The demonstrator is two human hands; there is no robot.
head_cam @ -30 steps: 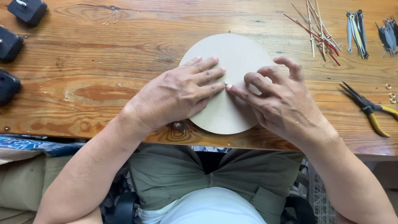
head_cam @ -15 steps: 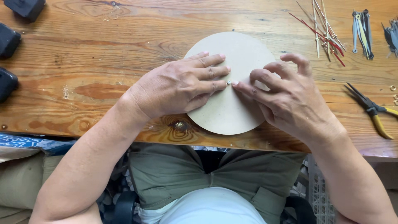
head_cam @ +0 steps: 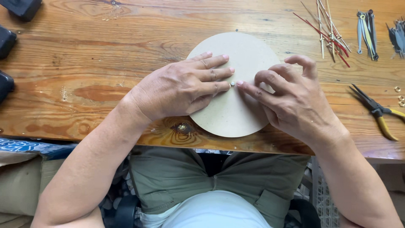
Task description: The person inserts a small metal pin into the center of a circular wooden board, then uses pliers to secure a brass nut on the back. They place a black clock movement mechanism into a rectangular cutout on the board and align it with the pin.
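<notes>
While both hands press on it, the round tan fibreboard disc (head_cam: 236,109) lies flat at the near edge of the wooden workbench (head_cam: 105,63), its lower rim reaching almost to the table's lip, and a small metal shaft (head_cam: 232,84) pokes up through its centre hole. The step in hand looks like seating or fastening that centre fitting: the left hand (head_cam: 177,88) lies spread and flat on the disc from nine o'clock, grasping nothing, its fingertips ending just beside the shaft, while the right hand (head_cam: 291,99) comes in from three o'clock, loosely curled, its forefinger tip touching the shaft; whether it pinches a small part there I cannot tell. The next move seems to call for fine fingertip work on the fitting with the disc pinned steady. The disc is matte, smooth and thin; the bench is glossy, knotted, orange-brown plank. At one o'clock lie thin red and pale metal rods (head_cam: 329,29), beyond them flat blued and brass strips (head_cam: 366,29); at three o'clock, yellow-handled needle-nose pliers (head_cam: 375,112) and small brass rings (head_cam: 399,96). At ten o'clock sit black plastic boxes (head_cam: 6,40).
</notes>
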